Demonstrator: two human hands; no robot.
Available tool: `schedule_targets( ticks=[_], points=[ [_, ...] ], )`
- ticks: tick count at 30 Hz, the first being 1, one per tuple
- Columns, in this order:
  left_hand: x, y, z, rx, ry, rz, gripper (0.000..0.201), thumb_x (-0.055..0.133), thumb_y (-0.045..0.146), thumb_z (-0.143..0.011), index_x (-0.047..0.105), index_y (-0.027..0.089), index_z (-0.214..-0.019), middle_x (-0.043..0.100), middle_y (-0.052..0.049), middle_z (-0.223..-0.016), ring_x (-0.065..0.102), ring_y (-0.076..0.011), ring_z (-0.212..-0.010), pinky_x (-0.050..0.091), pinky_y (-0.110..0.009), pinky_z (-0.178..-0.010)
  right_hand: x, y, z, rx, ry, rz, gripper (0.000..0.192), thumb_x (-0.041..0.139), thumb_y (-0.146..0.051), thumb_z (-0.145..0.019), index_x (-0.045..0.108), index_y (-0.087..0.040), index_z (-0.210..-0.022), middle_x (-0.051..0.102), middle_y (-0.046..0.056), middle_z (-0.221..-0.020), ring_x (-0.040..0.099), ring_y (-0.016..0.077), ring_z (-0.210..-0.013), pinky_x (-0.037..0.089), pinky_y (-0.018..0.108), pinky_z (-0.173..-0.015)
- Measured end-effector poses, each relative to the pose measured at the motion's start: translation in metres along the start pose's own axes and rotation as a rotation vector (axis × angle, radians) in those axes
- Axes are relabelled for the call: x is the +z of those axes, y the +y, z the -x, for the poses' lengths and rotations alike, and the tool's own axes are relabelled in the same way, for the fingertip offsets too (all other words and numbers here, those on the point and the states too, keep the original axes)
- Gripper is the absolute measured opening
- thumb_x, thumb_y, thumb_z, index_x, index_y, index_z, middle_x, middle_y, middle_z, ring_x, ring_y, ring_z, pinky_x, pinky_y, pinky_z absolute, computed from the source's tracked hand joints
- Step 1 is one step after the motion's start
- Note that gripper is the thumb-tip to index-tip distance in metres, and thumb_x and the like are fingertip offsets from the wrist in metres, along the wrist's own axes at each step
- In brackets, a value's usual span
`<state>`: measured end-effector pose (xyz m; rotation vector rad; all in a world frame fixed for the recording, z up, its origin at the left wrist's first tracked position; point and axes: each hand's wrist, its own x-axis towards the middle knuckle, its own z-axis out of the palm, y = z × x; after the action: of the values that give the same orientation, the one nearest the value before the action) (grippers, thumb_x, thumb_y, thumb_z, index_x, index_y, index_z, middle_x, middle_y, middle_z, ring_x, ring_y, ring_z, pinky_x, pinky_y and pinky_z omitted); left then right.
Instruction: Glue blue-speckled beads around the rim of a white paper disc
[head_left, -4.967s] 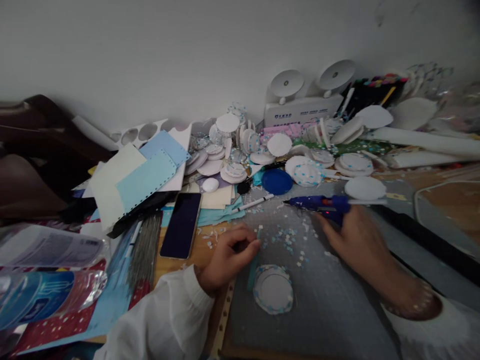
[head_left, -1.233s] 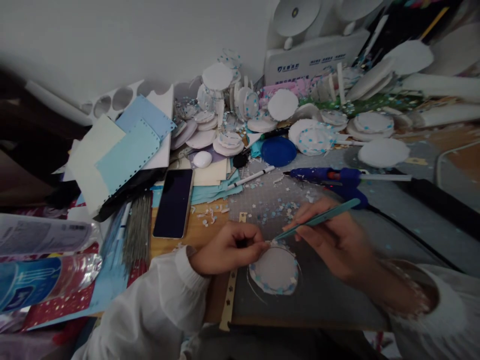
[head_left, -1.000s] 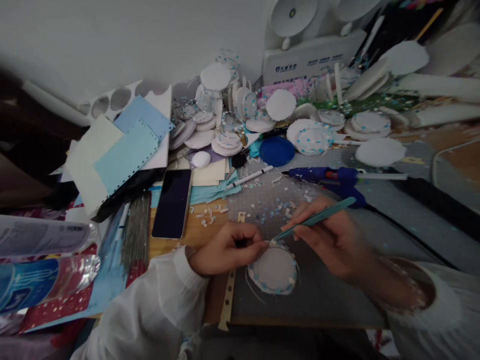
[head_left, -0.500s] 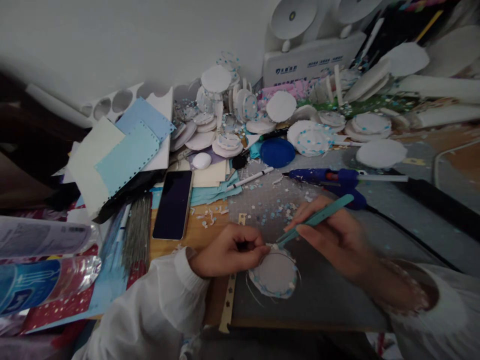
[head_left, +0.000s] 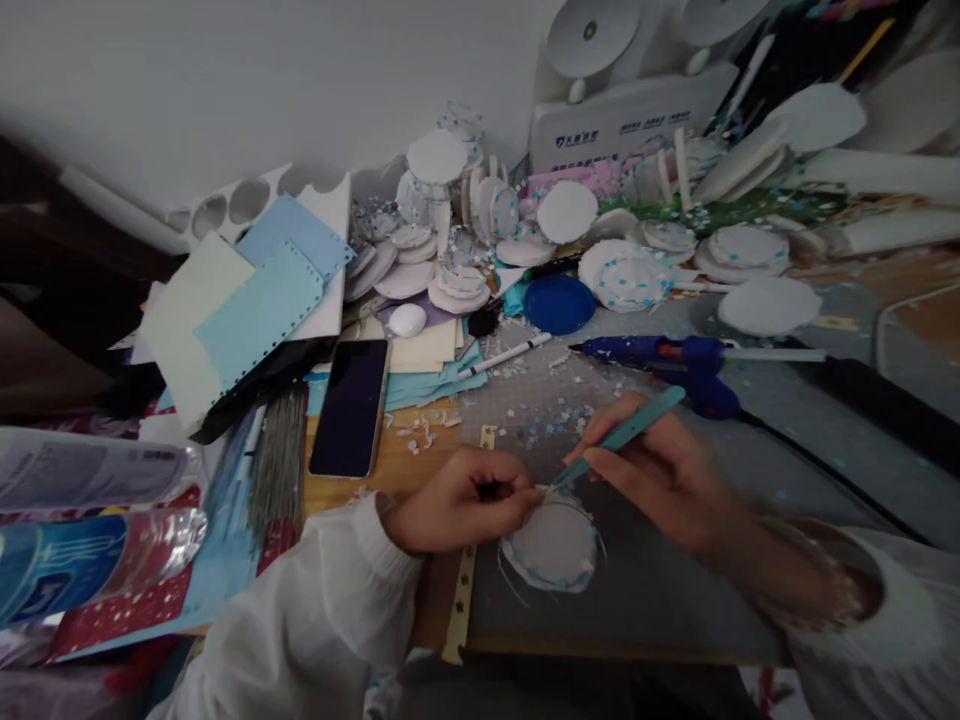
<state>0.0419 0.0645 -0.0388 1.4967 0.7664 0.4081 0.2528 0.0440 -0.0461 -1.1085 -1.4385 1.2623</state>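
Two hands on one part: left hand (head_left: pixel 469 500) pinches thumb to forefinger at the far rim of the white disc (head_left: pixel 551 545), right hand (head_left: pixel 660 465) pinches the teal tweezers (head_left: pixel 634 432), tips down at that same rim. Change vs 5 s ago: right hand was on the blue glue gun (head_left: pixel 697 355); gun now lies unheld on the gray mat (head_left: pixel 637 590), tweezers took its place. My read: work has gone from gun handling to fine rim work. Last second shows only small tweezer shifts. Disc sits at the near part of the mat, thin strands curving off its sides (can't tell if it's flat or slightly lifted, nor what the tips grip). Blue and white bits (head_left: pixel 536 430) lie loose just beyond. Containers: clear bottle (head_left: pixel 64 555) with blue label lies at far left; contents unclear. Second clear item (head_left: pixel 90 468) with printed label sits just above; can't tell what's inside. Dark holder (head_left: pixel 814 60) at upper right has a yellow stick (head_left: pixel 868 50) by it; rest is cut off or too dark.
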Motion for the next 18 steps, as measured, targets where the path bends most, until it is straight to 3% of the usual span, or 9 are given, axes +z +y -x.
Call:
schedule_targets(
  ticks=[8, 18],
  points=[
    [0.000, -0.002, 0.000, 0.004, 0.011, -0.001, 0.030, 0.053, 0.029, -0.086, 0.046, 0.014, -0.060, 0.040, 0.004, -0.055, 0.033, -0.0063, -0.051, 0.026, -0.018, -0.047, -0.005, 0.015, -0.005, 0.145, -0.005, -0.247, 0.010, 0.062, -0.033, -0.089, 0.058, -0.023, -0.088, 0.062, -0.002, -0.081, 0.057, 0.0087, -0.066, 0.047, 0.020, -0.059],
    [0.000, -0.003, 0.000, 0.016, 0.002, -0.013, 0.031, 0.052, 0.030, -0.086, 0.046, 0.014, -0.060, 0.039, 0.004, -0.053, 0.033, -0.0064, -0.051, 0.027, -0.018, -0.046, 0.001, 0.004, -0.006, 0.170, -0.015, -0.212, 0.015, 0.068, -0.033, -0.084, 0.059, -0.021, -0.084, 0.063, -0.001, -0.073, 0.060, 0.0089, -0.058, 0.050, 0.019, -0.052]
  ],
)
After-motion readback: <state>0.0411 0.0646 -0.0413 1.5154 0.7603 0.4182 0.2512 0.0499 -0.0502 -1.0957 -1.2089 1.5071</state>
